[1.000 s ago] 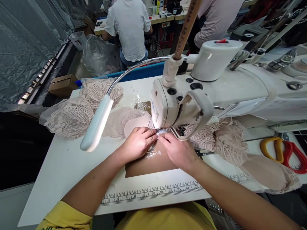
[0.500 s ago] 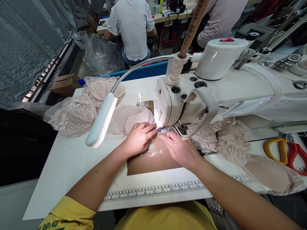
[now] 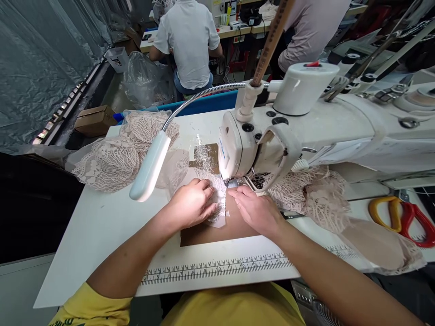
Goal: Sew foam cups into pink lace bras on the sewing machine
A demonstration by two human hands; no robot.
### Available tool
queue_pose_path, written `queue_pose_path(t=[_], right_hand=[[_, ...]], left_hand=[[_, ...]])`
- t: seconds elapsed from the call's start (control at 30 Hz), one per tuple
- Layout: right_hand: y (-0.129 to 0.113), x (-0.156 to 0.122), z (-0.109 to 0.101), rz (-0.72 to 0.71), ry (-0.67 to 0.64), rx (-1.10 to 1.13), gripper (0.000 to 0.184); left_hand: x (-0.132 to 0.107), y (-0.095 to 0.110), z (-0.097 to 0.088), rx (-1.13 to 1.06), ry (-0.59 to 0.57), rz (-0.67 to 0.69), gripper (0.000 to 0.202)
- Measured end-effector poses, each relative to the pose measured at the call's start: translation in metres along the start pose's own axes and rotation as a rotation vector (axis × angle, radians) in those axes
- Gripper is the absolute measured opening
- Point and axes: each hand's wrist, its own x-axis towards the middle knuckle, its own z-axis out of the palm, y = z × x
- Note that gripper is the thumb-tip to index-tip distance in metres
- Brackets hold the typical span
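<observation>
My left hand [image 3: 193, 203] rests on a pale pink lace piece [image 3: 219, 197], fingers curled over it and thumb stretched towards its straight right edge. That piece lies flat on a brown plate [image 3: 204, 237], just left of the needle area of a white sewing machine [image 3: 234, 145]. Close to the presser foot [image 3: 231, 183], on its right, my right hand [image 3: 253, 206] has thumb and forefinger pressed together; what is between them is too small to make out. Part of the lace is hidden under my left hand.
Bundled lace [image 3: 112, 160] lies at the left of the white table, with more lace [image 3: 322, 194] right of the needle. A lamp [image 3: 151, 167] hangs over the left side. Scissors with yellow and red handles [image 3: 413, 222] lie at right. Two people sit beyond.
My left hand has drawn back left from the presser foot, and the lace piece has swung towards me, its edge now in sight. My right hand stays almost in place.
</observation>
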Motion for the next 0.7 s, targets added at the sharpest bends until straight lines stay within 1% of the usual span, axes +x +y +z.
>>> queue_pose_path(t=[0.07,0.2,0.33,0.5,0.7], right_hand=[[0.002,-0.001,0.003,0.0,0.014,0.021,0.038],[0.006,-0.003,0.008,-0.004,0.032,0.059,0.036],[0.005,-0.002,0.006,-0.026,0.055,0.049,0.035],[0.0,0.0,-0.001,-0.086,0.054,0.02,0.035],[-0.001,0.0,-0.001,-0.093,0.125,0.043,0.033]], left_hand=[[0.001,0.001,0.002,-0.034,0.023,0.03,0.035],[0.005,0.002,0.013,-0.134,0.123,0.142,0.03],[0.006,0.004,0.023,-0.115,0.159,0.223,0.033],[0.005,0.007,0.031,-0.047,0.182,0.215,0.035],[0.01,0.006,0.033,-0.011,0.169,0.2,0.04]])
